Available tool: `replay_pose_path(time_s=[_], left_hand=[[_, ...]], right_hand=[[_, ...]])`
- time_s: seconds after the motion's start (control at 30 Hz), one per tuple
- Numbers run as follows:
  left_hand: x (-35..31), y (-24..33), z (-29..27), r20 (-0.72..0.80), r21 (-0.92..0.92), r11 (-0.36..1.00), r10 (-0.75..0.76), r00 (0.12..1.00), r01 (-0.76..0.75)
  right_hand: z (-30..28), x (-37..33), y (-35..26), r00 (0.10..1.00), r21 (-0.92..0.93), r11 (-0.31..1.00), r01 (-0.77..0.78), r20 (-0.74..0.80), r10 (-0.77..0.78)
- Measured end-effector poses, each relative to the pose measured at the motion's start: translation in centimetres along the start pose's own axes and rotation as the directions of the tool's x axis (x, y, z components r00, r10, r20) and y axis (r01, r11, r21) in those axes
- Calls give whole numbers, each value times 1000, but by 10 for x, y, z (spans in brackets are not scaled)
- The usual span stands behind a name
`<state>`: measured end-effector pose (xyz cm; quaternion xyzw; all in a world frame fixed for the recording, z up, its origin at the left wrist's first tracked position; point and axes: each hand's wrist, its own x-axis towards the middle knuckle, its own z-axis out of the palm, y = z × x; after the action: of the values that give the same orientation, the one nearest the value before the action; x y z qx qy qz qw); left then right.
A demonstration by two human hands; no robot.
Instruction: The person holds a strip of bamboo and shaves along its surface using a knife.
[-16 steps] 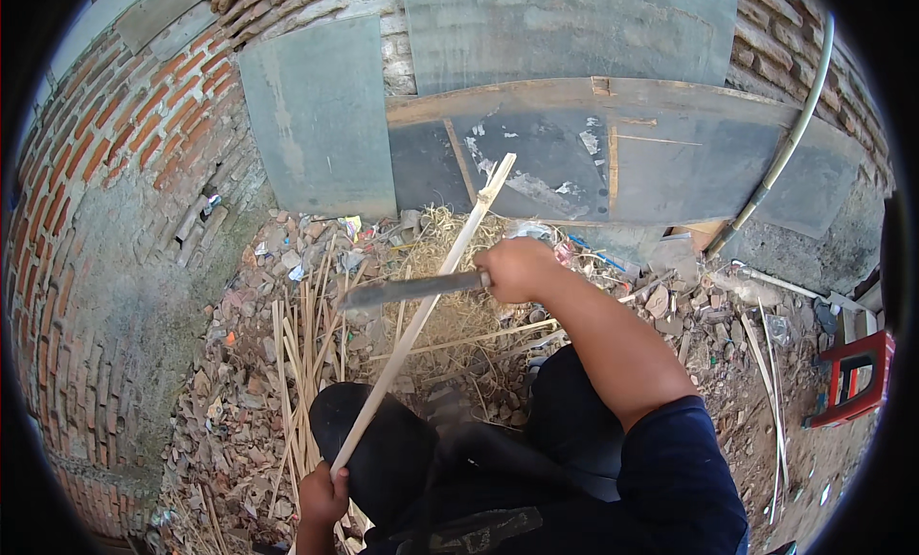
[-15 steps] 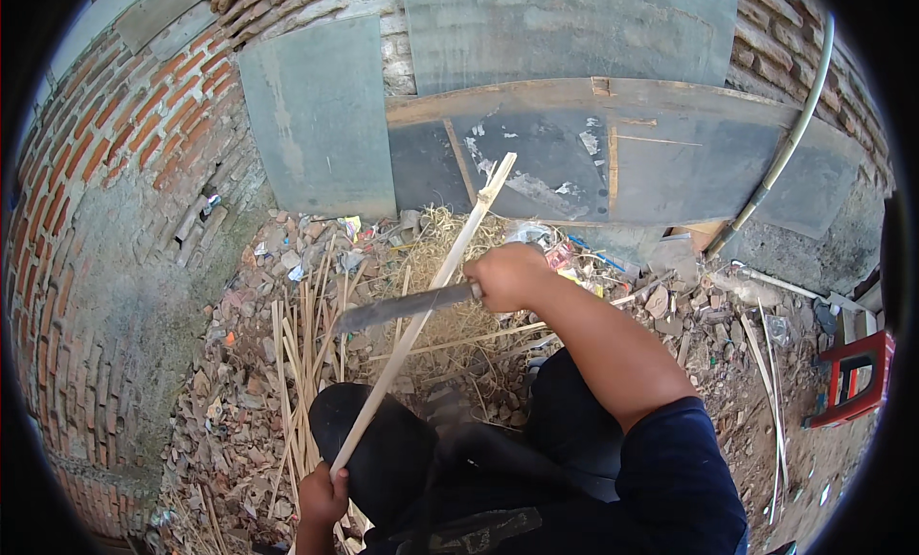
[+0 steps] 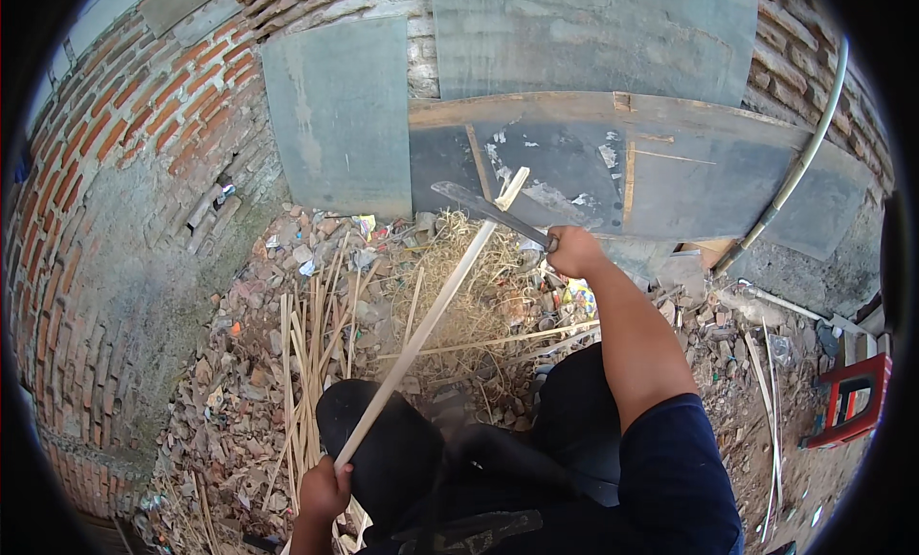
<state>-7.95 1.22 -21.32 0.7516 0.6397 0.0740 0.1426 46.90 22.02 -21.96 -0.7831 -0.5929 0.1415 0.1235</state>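
My left hand (image 3: 325, 490) is closed round the lower end of a long pale strip of split bamboo (image 3: 421, 339). The strip slants up and away across my left knee. In my right hand (image 3: 577, 252) is the handle of a machete (image 3: 488, 210), its long dark blade pointing left. The blade lies against the strip close to its far end, just below a thicker, notched knot (image 3: 514, 186). Whether the edge has entered the bamboo I cannot tell.
Several bamboo strips (image 3: 304, 363) lie in a bundle on the rubble to the left. Straw-like shavings (image 3: 464, 287) heap beyond my knees. Board panels (image 3: 335, 124) lean on the far wall, a brick wall (image 3: 115, 220) stands left, and a red plastic stool (image 3: 847, 402) is at far right.
My right hand has moved the machete up and away, from the strip's middle to near its far end. The left hand keeps its hold. The view has shifted slightly.
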Motion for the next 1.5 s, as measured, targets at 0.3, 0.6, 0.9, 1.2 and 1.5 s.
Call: replay_pose_path(time_s=[0.3,0.6,0.9,1.2,1.5], left_hand=[[4,0,6,-8,-3,1000,20,1000,-20],[1,0,8,-37,-84,996,-1,999,-2],[6,-3,10,-17,-51,999,17,1000,-18],[-2,-10,10,-39,-22,1000,10,999,-11],[3,-5,7,-33,53,997,50,998,-49]], right_hand=[[3,-6,-1,990,417,905,81,69,-120],[-13,-11,-31,984,325,928,181,-53,-173],[-22,-30,-51,925,103,943,316,187,-331],[-32,-29,-89,947,-226,920,320,94,-306],[3,8,-11,975,6,999,40,-220,-38]])
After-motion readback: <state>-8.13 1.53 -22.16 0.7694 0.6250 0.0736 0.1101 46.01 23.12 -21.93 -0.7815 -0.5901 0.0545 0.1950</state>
